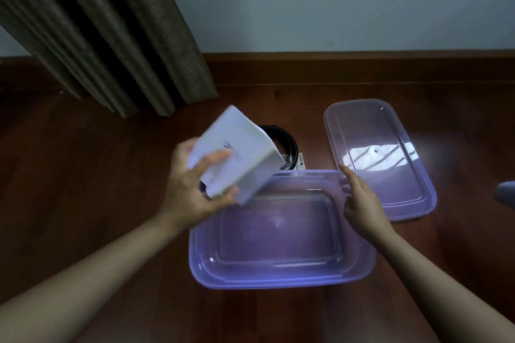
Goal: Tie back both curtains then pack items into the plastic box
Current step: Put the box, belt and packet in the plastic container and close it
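The white box (237, 153) in the left hand (192, 192) is smeared, its print unreadable. It covers part of a black coil (281, 136), perhaps a cable or strap, and the far left corner of the plastic box (278, 281). A small white piece (300, 164) beside the coil is too small to tell. A grey shape (507, 193) is cut by the right edge.

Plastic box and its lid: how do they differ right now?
The plastic box is a deep tub; the lid is a shallow flat panel. The box sits nearer the person, the lid farther off to its right. The right hand is at the box's far right corner and the left hand holds a white carton over its rim; no hand is on the lid. Both are translucent purple and lie on the wooden floor.
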Action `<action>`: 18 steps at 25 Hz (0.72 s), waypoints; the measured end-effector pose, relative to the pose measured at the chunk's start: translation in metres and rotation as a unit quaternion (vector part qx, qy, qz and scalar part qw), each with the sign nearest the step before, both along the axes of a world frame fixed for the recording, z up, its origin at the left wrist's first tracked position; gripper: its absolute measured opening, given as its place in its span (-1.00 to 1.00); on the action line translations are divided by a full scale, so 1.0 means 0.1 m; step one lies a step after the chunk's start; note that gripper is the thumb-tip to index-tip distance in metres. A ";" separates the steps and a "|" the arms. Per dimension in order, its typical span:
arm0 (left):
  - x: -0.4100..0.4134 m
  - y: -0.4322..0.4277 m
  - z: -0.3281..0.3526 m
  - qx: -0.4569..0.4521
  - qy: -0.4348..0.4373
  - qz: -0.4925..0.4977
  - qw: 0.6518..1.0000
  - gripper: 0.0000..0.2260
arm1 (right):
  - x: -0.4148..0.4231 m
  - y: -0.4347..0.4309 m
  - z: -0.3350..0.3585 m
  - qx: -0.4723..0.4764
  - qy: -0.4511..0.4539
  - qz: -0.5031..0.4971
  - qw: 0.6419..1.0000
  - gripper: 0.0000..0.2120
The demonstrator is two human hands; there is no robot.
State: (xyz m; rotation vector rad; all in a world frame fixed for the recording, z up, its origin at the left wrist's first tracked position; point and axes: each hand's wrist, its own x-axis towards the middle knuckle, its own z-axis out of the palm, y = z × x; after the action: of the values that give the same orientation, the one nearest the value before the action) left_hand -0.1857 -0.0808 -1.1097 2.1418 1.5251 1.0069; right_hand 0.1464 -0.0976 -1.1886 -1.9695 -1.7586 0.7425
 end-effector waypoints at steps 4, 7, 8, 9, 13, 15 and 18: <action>0.41 -0.46 -0.22 -0.102 0.141 -0.081 0.981 -0.44 | 0.00 -0.01 0.01 0.006 0.001 0.005 1.000 -0.29; 0.51 -0.56 -0.31 -0.243 0.262 -0.032 0.933 -0.27 | 0.00 -0.01 0.04 0.012 0.012 -0.004 1.000 -0.31; 0.51 -0.57 -0.27 -0.325 0.276 -0.034 0.904 -0.18 | 0.00 -0.01 0.03 0.014 0.017 -0.002 1.000 -0.32; 0.52 -0.57 -0.24 -0.379 0.304 -0.050 0.873 -0.10 | 0.00 -0.01 0.03 0.015 0.016 0.001 1.000 -0.33; 0.57 -0.38 -0.08 -0.260 0.448 -0.236 0.822 -0.11 | 0.01 0.00 0.03 0.012 0.005 0.001 1.000 -0.35; 0.46 -0.27 -0.19 -0.198 0.448 -0.334 0.805 -0.04 | 0.01 0.01 0.03 0.004 0.004 0.005 1.000 -0.35; 0.40 -0.33 -0.44 -0.122 0.500 -0.302 0.802 0.08 | 0.01 0.01 0.03 0.006 0.004 0.008 1.000 -0.33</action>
State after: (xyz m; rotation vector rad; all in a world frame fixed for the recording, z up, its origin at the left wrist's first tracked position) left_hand -0.1459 -0.1140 -1.1540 2.7835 0.9877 -0.6243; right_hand 0.1474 -0.0968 -1.1857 -1.9437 -1.7727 0.7436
